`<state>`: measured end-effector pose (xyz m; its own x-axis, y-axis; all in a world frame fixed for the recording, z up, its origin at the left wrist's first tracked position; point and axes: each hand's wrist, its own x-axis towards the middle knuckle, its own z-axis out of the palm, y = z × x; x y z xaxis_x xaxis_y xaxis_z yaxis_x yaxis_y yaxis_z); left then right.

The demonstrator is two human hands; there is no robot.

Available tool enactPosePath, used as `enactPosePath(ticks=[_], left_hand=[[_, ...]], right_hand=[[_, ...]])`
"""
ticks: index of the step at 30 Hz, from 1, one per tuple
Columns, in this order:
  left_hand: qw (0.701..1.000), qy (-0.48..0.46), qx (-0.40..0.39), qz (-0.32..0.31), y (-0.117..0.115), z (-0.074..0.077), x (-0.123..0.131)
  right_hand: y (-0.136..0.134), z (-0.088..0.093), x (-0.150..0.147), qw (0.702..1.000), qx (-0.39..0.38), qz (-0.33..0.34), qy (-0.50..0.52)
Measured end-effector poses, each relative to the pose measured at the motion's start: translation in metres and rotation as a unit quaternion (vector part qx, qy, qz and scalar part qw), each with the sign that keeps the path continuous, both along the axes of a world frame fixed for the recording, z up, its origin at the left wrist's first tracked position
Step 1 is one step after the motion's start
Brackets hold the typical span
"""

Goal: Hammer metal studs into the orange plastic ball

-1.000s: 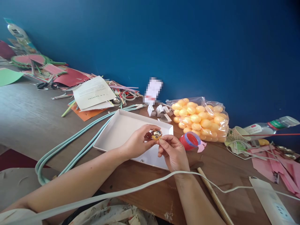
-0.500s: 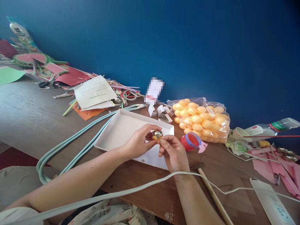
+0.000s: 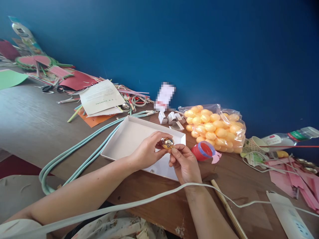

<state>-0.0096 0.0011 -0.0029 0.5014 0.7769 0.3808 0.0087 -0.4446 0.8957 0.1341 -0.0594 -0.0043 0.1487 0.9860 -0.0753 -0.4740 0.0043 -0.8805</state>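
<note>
My left hand (image 3: 147,151) pinches a small shiny gold ball (image 3: 167,143) between thumb and fingers, above the near right corner of a shallow white box lid (image 3: 129,134). My right hand (image 3: 184,163) is closed too, its fingertips pressed against the ball's lower right side. Whether it holds something thin there I cannot make out. A white cable (image 3: 139,205) runs across both my forearms.
A clear bag of orange-yellow balls (image 3: 215,127) lies at the back right, a red tape roll (image 3: 203,150) in front of it. Pale green cords (image 3: 74,156) loop left of the box. Papers, scissors and straws are heaped at the back left; pink paper and a bottle lie right.
The hands stay together on the gold ball; only the view has drifted slightly. No grip has changed.
</note>
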Motion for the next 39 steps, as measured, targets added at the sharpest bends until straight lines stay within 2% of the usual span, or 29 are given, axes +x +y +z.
enactPosePath(ticks=[19,39], left_hand=[[1.000,-0.006,-0.008,-0.002,0.0001,0.0000,0.0005],[1.000,0.010,-0.002,0.007,-0.0003,0.0002,0.0004]], right_hand=[[-0.0009,-0.0007,-0.0004,1.000,-0.001,0.010,0.025],[-0.0014,0.0009,-0.0012,1.000,-0.002,0.007,0.006]])
